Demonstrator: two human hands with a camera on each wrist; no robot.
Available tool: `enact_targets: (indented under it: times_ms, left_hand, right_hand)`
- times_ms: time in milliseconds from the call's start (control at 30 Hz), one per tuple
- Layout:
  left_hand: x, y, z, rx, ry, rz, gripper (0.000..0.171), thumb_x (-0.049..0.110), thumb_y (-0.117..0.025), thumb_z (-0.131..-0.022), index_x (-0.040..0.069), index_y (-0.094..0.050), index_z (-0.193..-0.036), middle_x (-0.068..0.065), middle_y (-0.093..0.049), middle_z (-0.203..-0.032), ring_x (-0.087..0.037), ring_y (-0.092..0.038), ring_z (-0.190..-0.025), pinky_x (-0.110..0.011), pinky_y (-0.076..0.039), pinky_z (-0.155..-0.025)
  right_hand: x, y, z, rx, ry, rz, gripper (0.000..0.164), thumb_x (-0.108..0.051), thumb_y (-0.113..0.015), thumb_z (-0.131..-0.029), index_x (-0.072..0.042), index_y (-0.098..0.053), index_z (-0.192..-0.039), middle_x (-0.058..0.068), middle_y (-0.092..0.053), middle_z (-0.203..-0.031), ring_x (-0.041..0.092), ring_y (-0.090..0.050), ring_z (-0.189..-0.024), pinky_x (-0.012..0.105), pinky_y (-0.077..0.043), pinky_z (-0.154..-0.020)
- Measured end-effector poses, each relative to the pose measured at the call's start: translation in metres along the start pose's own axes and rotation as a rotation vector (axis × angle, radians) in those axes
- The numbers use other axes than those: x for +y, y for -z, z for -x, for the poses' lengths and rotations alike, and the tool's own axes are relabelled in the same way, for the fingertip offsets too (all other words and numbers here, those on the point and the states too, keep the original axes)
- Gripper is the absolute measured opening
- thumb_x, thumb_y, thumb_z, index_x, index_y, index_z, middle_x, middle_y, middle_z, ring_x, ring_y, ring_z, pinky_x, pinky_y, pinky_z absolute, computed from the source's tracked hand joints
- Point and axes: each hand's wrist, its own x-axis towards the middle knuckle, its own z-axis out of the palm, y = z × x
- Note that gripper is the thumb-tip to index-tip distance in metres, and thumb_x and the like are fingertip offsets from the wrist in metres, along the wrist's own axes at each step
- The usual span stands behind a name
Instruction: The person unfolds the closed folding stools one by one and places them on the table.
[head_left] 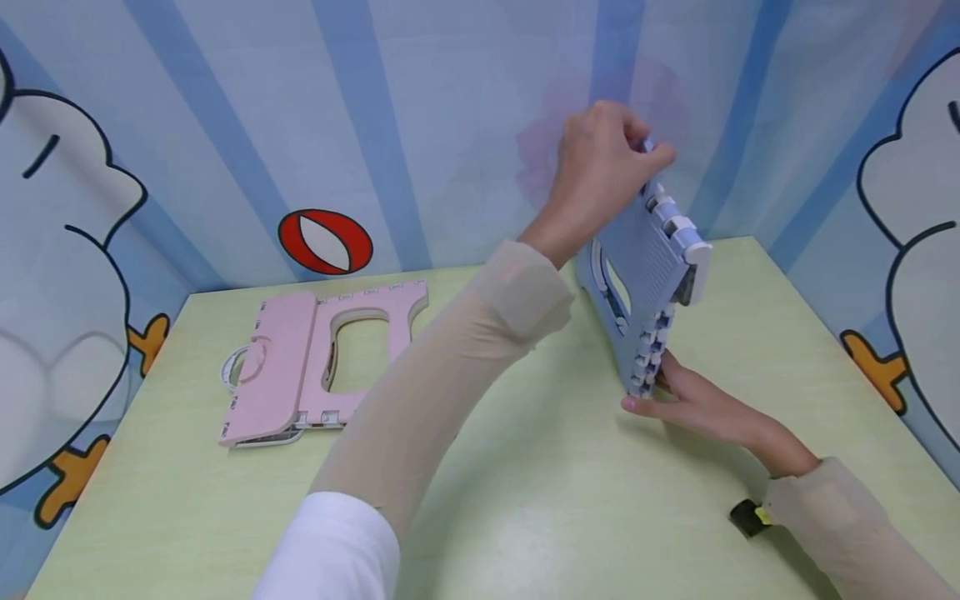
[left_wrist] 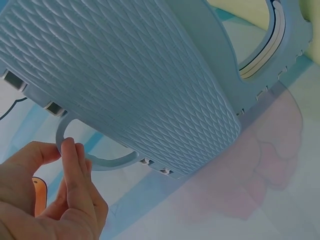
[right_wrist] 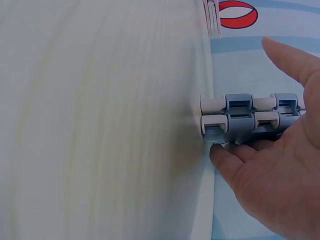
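Observation:
A blue folding stool (head_left: 645, 258) with white hinge pieces stands on edge at the right of the table, its panels folded close together. My left hand (head_left: 600, 158) is at its top, and in the left wrist view (left_wrist: 65, 190) the thumb and fingers pinch the loop handle (left_wrist: 112, 164) beside the textured panel. Low at the stool's near edge, my right hand (head_left: 701, 404) straddles the hinges (right_wrist: 240, 117). Its thumb is spread apart from them, while the other fingers touch the opposite side, their tips partly hidden.
A pink folding stool (head_left: 281, 367) lies folded flat on the table (head_left: 525, 500) to the left, its loop handle pointing left. Behind the table hangs a blue striped backdrop (head_left: 465, 125) with cartoon figures. A small black piece (head_left: 748, 518) is by my right sleeve.

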Motion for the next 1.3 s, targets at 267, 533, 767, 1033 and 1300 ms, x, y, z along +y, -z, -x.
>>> enact_targets:
  times_ms: [267,533,767,1033,1300]
  left_hand:
    - [0.002,0.000,-0.002,-0.017,0.043,-0.007,0.025,0.031,-0.070,-0.094,0.017,-0.072,-0.114,0.008,-0.063,-0.096,-0.004,-0.057,-0.086,-0.015,-0.045,-0.071]
    - [0.002,0.000,-0.002,-0.026,0.056,0.001,0.032,0.032,-0.070,-0.095,0.017,-0.069,-0.124,0.009,-0.063,-0.101,-0.002,-0.057,-0.090,-0.014,-0.046,-0.073]
    - [0.001,0.000,-0.001,-0.034,0.053,0.004,0.031,0.031,-0.069,-0.095,0.018,-0.070,-0.123,0.009,-0.064,-0.102,-0.002,-0.057,-0.090,-0.013,-0.047,-0.073]
    - [0.002,-0.001,0.001,-0.050,0.045,0.013,0.030,0.029,-0.068,-0.096,0.018,-0.069,-0.124,0.008,-0.065,-0.106,-0.002,-0.058,-0.092,-0.013,-0.047,-0.074]
    - [0.001,0.000,0.001,-0.047,0.036,0.015,0.031,0.029,-0.069,-0.096,0.018,-0.068,-0.124,0.008,-0.064,-0.106,-0.002,-0.058,-0.093,-0.013,-0.047,-0.074]
  right_hand:
    - [-0.001,-0.001,-0.001,0.015,0.010,0.020,0.099,-0.023,-0.063,-0.100,-0.028,0.017,-0.157,0.015,0.006,-0.165,0.045,-0.018,-0.145,0.063,-0.025,-0.111]
    - [-0.001,-0.001,-0.001,0.018,0.015,0.009,0.096,-0.021,-0.062,-0.101,-0.023,0.015,-0.158,0.018,0.003,-0.165,0.046,-0.020,-0.145,0.062,-0.026,-0.111]
    - [-0.002,0.003,-0.001,0.075,0.025,-0.004,0.096,-0.018,-0.065,-0.099,-0.016,0.009,-0.160,0.023,-0.007,-0.163,0.048,-0.025,-0.143,0.060,-0.028,-0.110]
    - [-0.007,0.013,-0.001,0.177,0.088,-0.057,0.076,-0.007,-0.062,-0.099,-0.001,-0.015,-0.159,0.027,-0.025,-0.158,0.048,-0.031,-0.140,0.027,-0.041,-0.105]
    - [-0.008,0.017,-0.003,0.260,0.154,-0.154,0.056,-0.003,-0.054,-0.102,0.005,-0.032,-0.152,0.022,-0.036,-0.154,0.000,-0.043,-0.130,0.014,-0.042,-0.098]
